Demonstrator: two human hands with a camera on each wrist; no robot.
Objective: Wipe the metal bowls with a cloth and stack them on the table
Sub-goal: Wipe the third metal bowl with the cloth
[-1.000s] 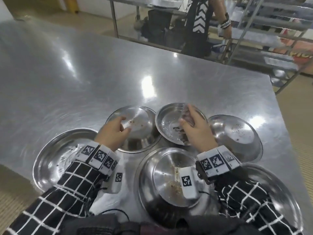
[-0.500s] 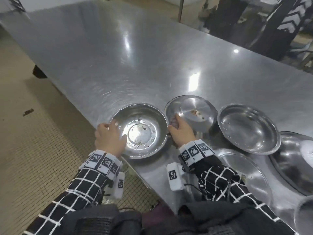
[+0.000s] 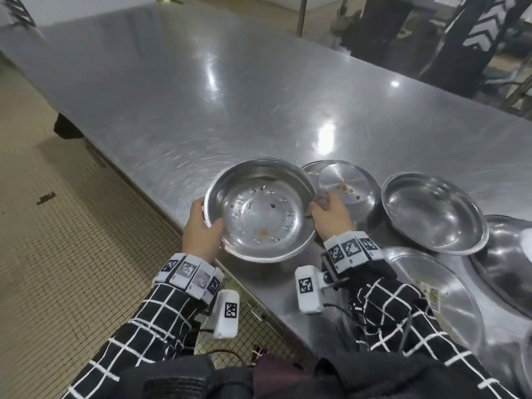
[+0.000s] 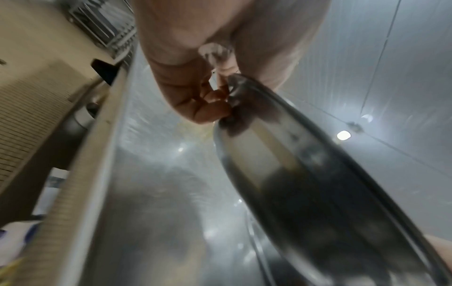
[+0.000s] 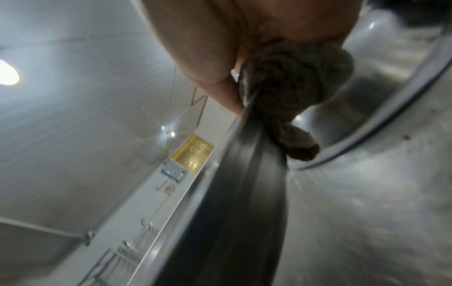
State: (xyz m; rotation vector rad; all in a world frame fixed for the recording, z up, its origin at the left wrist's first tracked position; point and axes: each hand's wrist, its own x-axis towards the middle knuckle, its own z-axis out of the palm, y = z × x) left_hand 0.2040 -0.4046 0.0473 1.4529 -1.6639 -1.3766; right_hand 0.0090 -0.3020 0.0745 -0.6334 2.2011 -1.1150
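Note:
A dirty metal bowl [image 3: 260, 210] with food specks is lifted and tilted toward me above the near edge of the steel table [image 3: 230, 96]. My left hand [image 3: 203, 226] grips its left rim, thumb inside; the left wrist view shows curled fingers [image 4: 195, 100] under the bowl's rim [image 4: 281, 154]. My right hand [image 3: 331, 216] holds the right rim together with a bunched brownish-grey cloth [image 5: 296, 85] pressed against the bowl's edge [image 5: 232, 193]. Only a bit of the cloth [image 3: 321, 197] shows in the head view.
Right of the held bowl lie an upside-down bowl with crumbs [image 3: 345, 185], an upright bowl [image 3: 434, 214] and more metal bowls [image 3: 431, 292] toward the near right corner. The table edge runs diagonally beside tiled floor [image 3: 57, 254]. A person in dark clothing [image 3: 466, 38] stands beyond the table.
Both hands moved from the middle bowls to the leftmost bowl, took its rim on either side, and have now lifted and tilted it off the table. My view swung left.

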